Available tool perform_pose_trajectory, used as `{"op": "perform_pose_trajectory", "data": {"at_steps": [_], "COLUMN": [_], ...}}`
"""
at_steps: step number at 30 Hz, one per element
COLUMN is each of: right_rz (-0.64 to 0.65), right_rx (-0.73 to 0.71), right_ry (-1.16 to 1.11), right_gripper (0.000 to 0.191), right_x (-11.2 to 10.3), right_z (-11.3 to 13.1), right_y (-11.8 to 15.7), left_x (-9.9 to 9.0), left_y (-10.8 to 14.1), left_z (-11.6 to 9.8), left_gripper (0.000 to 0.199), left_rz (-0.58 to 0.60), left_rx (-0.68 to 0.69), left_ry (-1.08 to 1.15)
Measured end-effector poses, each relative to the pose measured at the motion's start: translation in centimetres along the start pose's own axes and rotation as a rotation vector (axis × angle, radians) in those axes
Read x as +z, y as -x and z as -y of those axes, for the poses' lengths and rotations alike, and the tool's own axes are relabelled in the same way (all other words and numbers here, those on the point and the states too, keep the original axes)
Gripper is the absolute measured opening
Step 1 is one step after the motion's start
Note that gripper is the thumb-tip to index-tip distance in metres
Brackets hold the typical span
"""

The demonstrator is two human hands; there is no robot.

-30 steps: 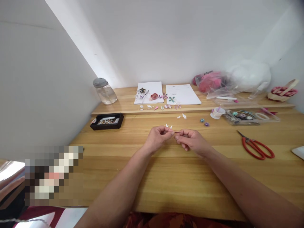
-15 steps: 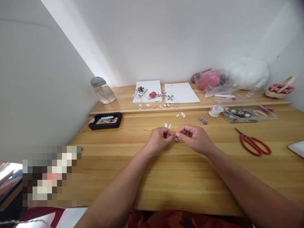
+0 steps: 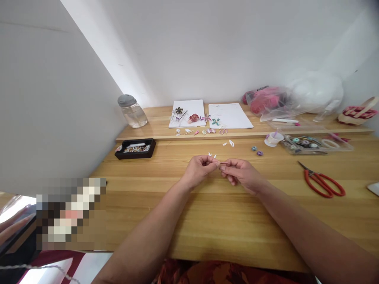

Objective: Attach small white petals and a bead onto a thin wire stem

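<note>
Over the middle of the table, my left hand [image 3: 200, 170] and my right hand [image 3: 244, 174] meet fingertip to fingertip. A thin pinkish strand [image 3: 225, 163] shows between them, and both hands pinch it closed. Whatever else lies inside the right fingers is hidden. Just behind the left fingers lie small white petal-shaped pieces [image 3: 211, 155]; two similar white slips [image 3: 231, 143] rest farther back. To the right of these sit a small teal spool [image 3: 254, 148] and a small purple spool [image 3: 259, 153].
Red-handled scissors [image 3: 322, 183] lie at right, below a clear box of spools [image 3: 314, 145]. A black bead tray [image 3: 134, 149] and a water bottle [image 3: 132, 111] stand at left. White paper sheets [image 3: 229, 114] and flower ornaments [image 3: 194, 118] occupy the raised shelf.
The small mauve spool that hung below the fingertips no longer shows. My right hand has turned, its lower fingers now curled beneath, and a strand appears between the hands. The view shifted slightly.
</note>
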State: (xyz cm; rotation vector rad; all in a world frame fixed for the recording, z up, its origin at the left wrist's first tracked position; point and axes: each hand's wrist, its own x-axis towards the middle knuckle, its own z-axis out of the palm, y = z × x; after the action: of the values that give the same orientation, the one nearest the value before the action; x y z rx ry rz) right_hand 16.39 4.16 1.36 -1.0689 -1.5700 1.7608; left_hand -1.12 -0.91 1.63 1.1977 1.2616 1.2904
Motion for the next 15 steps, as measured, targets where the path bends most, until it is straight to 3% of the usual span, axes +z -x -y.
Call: {"op": "perform_pose_trajectory", "data": {"at_steps": [3,6,11,15], "right_rz": [0.01,-0.003,-0.081,-0.052], "right_rx": [0.0,-0.066,-0.289,-0.3], "right_ry": [0.043,0.179,0.4,0.393], "right_gripper": [0.033,0.028,0.018,0.017], "right_x": [0.6,0.8,0.2,-0.5], "right_z": [0.1,0.5,0.9,1.1], "right_y": [0.3,0.7,1.1,0.8], "left_x": [0.0,0.0,0.0,0.1], "left_y": [-0.3,-0.4,-0.1,0.4], "left_z": [0.5,0.8,0.3,-0.3], "left_gripper": [0.027,0.02,0.011,0.01], "left_rz": [-0.121,-0.165,-0.054,0.067], "left_rx": [0.019,0.04,0.118,0.139], "left_ry": [-0.062,-0.175,-0.419,-0.438]}}
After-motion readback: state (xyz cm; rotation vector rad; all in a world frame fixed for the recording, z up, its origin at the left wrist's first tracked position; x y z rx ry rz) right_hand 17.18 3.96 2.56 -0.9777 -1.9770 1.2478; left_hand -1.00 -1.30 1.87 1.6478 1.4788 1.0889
